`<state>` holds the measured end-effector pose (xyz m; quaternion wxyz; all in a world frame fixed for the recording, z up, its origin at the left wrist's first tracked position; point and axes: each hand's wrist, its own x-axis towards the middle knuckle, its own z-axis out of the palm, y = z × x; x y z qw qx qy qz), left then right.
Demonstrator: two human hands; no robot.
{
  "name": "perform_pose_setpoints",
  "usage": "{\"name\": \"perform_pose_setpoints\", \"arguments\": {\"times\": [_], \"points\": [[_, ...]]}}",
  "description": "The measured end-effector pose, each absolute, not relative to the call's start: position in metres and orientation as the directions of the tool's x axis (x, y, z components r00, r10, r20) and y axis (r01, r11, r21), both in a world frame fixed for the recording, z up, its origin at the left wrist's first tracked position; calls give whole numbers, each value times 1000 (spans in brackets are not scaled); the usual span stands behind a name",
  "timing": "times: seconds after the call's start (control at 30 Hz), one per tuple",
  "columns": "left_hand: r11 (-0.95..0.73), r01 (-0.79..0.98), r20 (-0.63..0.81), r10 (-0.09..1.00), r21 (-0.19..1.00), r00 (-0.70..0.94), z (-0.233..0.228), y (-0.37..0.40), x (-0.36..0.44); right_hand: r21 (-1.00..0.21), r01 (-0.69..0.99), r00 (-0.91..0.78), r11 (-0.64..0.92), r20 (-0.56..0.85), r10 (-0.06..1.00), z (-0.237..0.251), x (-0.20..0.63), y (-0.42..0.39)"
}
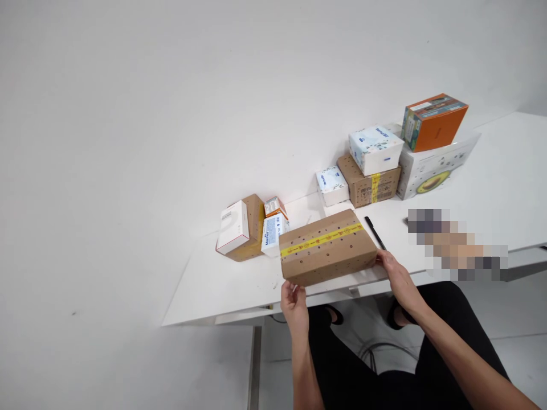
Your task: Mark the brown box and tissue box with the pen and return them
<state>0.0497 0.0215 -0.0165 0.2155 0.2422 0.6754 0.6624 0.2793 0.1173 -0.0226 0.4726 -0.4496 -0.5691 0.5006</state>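
Hands grip the taped cardboard box [328, 246] at the table's [213, 285] near edge, left hand [294, 304] and right hand [395, 276] clasping opposite ends, steadying it.

Plain packing or parcel-sorting station, studio-like room: bare white wall, pale floor, white table [491, 188] on metal leg. Taped cardboard parcel [327, 246] at front edge, more cartons and retail boxes [376, 149] lined along wall, black pen [375, 232] on tabletop, cables on floor below
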Motion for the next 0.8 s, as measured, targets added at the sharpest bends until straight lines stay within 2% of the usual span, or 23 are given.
{"name": "perform_pose_setpoints", "arguments": {"times": [0.2, 0.37, 0.53, 0.67, 0.8], "points": [[-87, 113, 142, 601, 990, -787, -20, 23, 47, -998, -56, -186, -21, -10, 983, -14, 275, 118], [-7, 170, 140, 596, 985, -791, -24, 20, 44, -995, -101, -163, -6, 10, 987, -11, 275, 120], [-5, 153, 121, 641, 988, -758, -18, 16, 43, -996, 46, -147, 71, 64, 987, -5, 277, 120], [8, 85, 58, 662, 996, -747, -15, 11, 39, -981, 154, -72, 120, 111, 991, 5, 281, 117], [55, 48, 0, 656, 997, -755, -19, 5, 36, -978, 193, -104, 80, 61, 993, 7, 288, 113]]}}
